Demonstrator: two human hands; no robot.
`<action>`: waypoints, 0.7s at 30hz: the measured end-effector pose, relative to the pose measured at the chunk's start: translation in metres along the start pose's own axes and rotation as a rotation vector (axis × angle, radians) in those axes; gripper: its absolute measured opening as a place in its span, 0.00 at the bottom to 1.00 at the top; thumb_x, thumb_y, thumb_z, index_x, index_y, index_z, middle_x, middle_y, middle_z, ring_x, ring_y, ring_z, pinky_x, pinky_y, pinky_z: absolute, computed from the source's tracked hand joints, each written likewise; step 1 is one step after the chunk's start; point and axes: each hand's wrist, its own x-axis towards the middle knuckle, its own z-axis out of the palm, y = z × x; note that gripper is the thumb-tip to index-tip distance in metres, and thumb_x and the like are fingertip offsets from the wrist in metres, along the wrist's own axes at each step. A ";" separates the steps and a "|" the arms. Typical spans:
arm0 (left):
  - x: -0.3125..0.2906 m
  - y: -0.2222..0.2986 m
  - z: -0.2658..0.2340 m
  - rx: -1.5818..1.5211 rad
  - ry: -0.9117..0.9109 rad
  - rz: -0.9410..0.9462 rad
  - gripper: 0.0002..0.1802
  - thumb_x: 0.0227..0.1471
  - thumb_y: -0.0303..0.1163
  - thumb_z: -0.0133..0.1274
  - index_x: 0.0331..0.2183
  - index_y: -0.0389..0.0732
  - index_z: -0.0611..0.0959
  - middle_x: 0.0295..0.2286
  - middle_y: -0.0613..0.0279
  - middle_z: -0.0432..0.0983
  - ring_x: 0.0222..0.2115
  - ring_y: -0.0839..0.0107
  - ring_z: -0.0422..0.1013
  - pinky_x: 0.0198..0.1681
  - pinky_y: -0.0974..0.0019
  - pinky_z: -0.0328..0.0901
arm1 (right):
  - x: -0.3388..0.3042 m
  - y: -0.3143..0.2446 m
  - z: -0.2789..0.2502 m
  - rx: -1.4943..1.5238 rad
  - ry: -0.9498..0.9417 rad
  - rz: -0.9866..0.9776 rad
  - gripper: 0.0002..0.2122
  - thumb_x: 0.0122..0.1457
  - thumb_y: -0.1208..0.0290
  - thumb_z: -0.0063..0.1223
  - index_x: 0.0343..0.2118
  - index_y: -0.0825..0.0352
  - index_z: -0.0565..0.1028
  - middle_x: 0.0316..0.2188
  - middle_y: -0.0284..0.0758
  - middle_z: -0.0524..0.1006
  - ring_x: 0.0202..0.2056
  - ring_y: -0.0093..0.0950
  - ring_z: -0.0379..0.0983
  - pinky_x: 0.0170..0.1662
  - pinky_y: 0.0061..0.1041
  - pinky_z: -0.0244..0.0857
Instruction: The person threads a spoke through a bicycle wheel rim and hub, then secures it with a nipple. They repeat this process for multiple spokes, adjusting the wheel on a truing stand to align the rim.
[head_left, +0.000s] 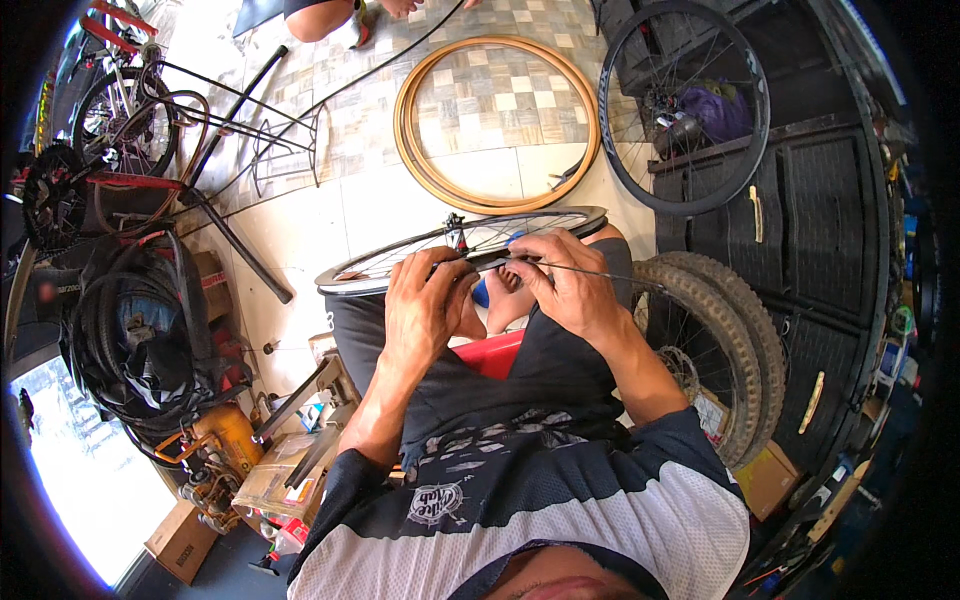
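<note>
A bicycle wheel (352, 284) with a silver-grey rim and a dark hub lies across my lap, tilted. Above its near side, my left hand (428, 305) is closed, fingertips curled in a pinch. My right hand (578, 290) pinches a thin dark strand (596, 272) whose tail runs off to the right past my knuckles. Between the two hands the strand stretches across a short gap, and my left fingertips seem to grip its other part. Whether it is a spoke, a cable or a narrow strip is too small to tell. My fingers cover part of the rim.
Two tan-walled tyres (405, 125) lie on the floor ahead. A black-rimmed wheel (757, 110) leans against dark drawers (810, 220) at right, above knobby tyres (755, 340). Bike frames and hanging tubes (95, 320) crowd the left. Another person's knee (315, 22) shows at the top.
</note>
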 end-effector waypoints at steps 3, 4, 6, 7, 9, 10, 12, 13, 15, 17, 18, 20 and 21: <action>0.002 -0.006 0.000 0.018 -0.020 0.013 0.14 0.51 0.27 0.67 0.41 0.40 0.86 0.40 0.55 0.80 0.42 0.53 0.77 0.46 0.54 0.70 | -0.002 0.002 -0.002 -0.019 -0.029 -0.018 0.11 0.58 0.75 0.67 0.42 0.65 0.77 0.32 0.39 0.82 0.33 0.40 0.80 0.35 0.36 0.74; 0.004 -0.007 0.001 0.029 -0.018 0.030 0.15 0.51 0.28 0.66 0.42 0.41 0.86 0.40 0.56 0.80 0.41 0.53 0.77 0.45 0.54 0.70 | -0.003 0.004 -0.002 -0.034 -0.029 -0.031 0.11 0.58 0.74 0.67 0.42 0.65 0.77 0.32 0.38 0.82 0.33 0.40 0.80 0.35 0.37 0.74; 0.010 -0.008 0.001 -0.017 -0.039 0.004 0.17 0.52 0.29 0.66 0.45 0.41 0.85 0.38 0.56 0.80 0.40 0.53 0.77 0.42 0.54 0.70 | -0.003 0.005 -0.002 -0.064 -0.029 -0.040 0.11 0.58 0.73 0.66 0.42 0.65 0.77 0.32 0.37 0.82 0.33 0.39 0.80 0.35 0.37 0.74; 0.016 -0.006 -0.001 -0.073 -0.063 -0.037 0.18 0.52 0.29 0.66 0.46 0.41 0.84 0.38 0.55 0.80 0.39 0.51 0.78 0.41 0.53 0.71 | -0.003 0.005 -0.002 -0.081 -0.026 -0.038 0.11 0.59 0.73 0.66 0.42 0.65 0.77 0.32 0.36 0.82 0.33 0.38 0.80 0.35 0.37 0.74; 0.035 -0.002 -0.011 -0.190 -0.157 -0.113 0.23 0.54 0.30 0.65 0.52 0.40 0.82 0.35 0.51 0.82 0.37 0.49 0.80 0.39 0.51 0.73 | -0.001 0.003 -0.001 -0.104 -0.027 -0.025 0.10 0.59 0.72 0.66 0.41 0.65 0.77 0.32 0.35 0.82 0.33 0.38 0.81 0.35 0.37 0.74; 0.048 -0.006 -0.016 -0.260 -0.292 -0.274 0.22 0.56 0.29 0.64 0.52 0.38 0.83 0.36 0.48 0.83 0.39 0.49 0.81 0.41 0.53 0.73 | 0.001 0.002 -0.001 -0.111 -0.034 -0.021 0.10 0.59 0.72 0.65 0.40 0.65 0.76 0.32 0.35 0.82 0.33 0.38 0.81 0.35 0.37 0.74; 0.073 -0.051 -0.006 -0.301 -0.510 -0.155 0.18 0.56 0.27 0.64 0.49 0.37 0.86 0.36 0.51 0.85 0.39 0.57 0.82 0.43 0.56 0.74 | 0.006 -0.002 0.001 -0.115 -0.053 -0.020 0.09 0.59 0.72 0.66 0.40 0.64 0.76 0.32 0.35 0.83 0.33 0.38 0.82 0.35 0.36 0.74; 0.086 -0.065 0.000 -0.402 -0.666 -0.145 0.17 0.56 0.26 0.63 0.49 0.37 0.86 0.36 0.53 0.86 0.39 0.61 0.81 0.44 0.59 0.74 | 0.006 -0.002 0.003 -0.121 -0.058 -0.017 0.09 0.59 0.72 0.66 0.40 0.64 0.76 0.31 0.35 0.83 0.33 0.38 0.82 0.35 0.36 0.74; 0.107 -0.084 0.011 -0.598 -0.978 -0.121 0.16 0.58 0.24 0.62 0.49 0.35 0.86 0.36 0.57 0.86 0.39 0.69 0.80 0.46 0.63 0.73 | 0.008 -0.003 0.007 -0.084 -0.034 0.017 0.10 0.59 0.72 0.67 0.40 0.65 0.76 0.31 0.36 0.83 0.33 0.38 0.82 0.35 0.36 0.75; 0.119 -0.094 0.024 -0.618 -1.088 -0.092 0.15 0.57 0.23 0.62 0.47 0.35 0.85 0.37 0.61 0.86 0.40 0.72 0.78 0.47 0.65 0.72 | 0.007 -0.004 0.012 -0.006 0.024 0.091 0.10 0.59 0.72 0.68 0.39 0.65 0.77 0.31 0.36 0.83 0.33 0.38 0.82 0.35 0.35 0.75; 0.121 -0.098 0.028 -0.627 -1.142 -0.079 0.14 0.57 0.23 0.62 0.46 0.35 0.85 0.38 0.63 0.85 0.41 0.74 0.77 0.48 0.66 0.71 | 0.006 -0.004 0.013 0.005 0.034 0.127 0.10 0.58 0.72 0.70 0.38 0.66 0.77 0.31 0.36 0.83 0.30 0.33 0.80 0.33 0.32 0.73; 0.122 -0.100 0.036 -0.631 -1.161 -0.091 0.13 0.54 0.20 0.62 0.44 0.35 0.85 0.35 0.65 0.83 0.38 0.75 0.75 0.44 0.67 0.70 | 0.004 -0.003 0.014 0.028 0.056 0.204 0.11 0.56 0.72 0.73 0.36 0.68 0.79 0.32 0.34 0.84 0.24 0.21 0.75 0.29 0.24 0.69; 0.121 -0.103 0.040 -0.611 -1.168 -0.077 0.14 0.53 0.20 0.62 0.43 0.35 0.85 0.34 0.66 0.82 0.37 0.76 0.74 0.43 0.67 0.69 | 0.004 -0.002 0.014 0.065 0.064 0.216 0.11 0.56 0.71 0.73 0.36 0.68 0.78 0.32 0.34 0.83 0.26 0.25 0.77 0.31 0.26 0.71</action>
